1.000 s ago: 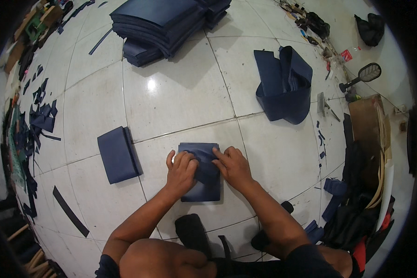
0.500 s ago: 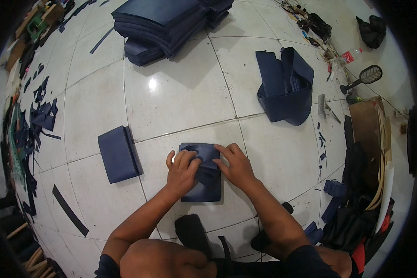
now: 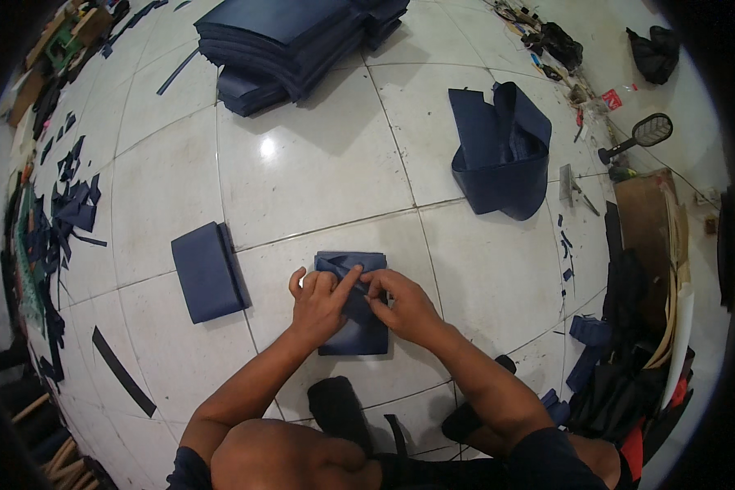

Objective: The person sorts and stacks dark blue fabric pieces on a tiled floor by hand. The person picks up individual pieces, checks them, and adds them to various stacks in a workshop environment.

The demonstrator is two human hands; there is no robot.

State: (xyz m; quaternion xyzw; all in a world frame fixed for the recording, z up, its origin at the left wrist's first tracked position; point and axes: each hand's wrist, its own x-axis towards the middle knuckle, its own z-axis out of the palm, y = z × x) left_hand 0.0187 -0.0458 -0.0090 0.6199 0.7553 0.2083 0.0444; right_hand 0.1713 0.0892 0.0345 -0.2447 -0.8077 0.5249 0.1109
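Observation:
A folded piece of dark blue fabric [image 3: 353,331] lies on the white tiled floor [image 3: 318,163] in front of me. My left hand [image 3: 320,304] presses on its left half, index finger stretched toward the middle fold. My right hand [image 3: 403,304] rests on its right half, fingers pinching the fabric near the centre. Both hands meet over the top part of the piece. A finished folded blue piece [image 3: 208,271] lies flat to the left, apart from my hands.
A tall stack of blue fabric sheets [image 3: 290,45] sits at the top. A looped blue fabric bundle [image 3: 502,151] stands at the upper right. Blue scraps [image 3: 65,220] litter the left edge, a dark strip [image 3: 122,371] lies lower left, and clutter [image 3: 629,327] crowds the right.
Both hands have shifted inward on the fabric. The left index finger now points across the centre fold and the right fingers pinch there.

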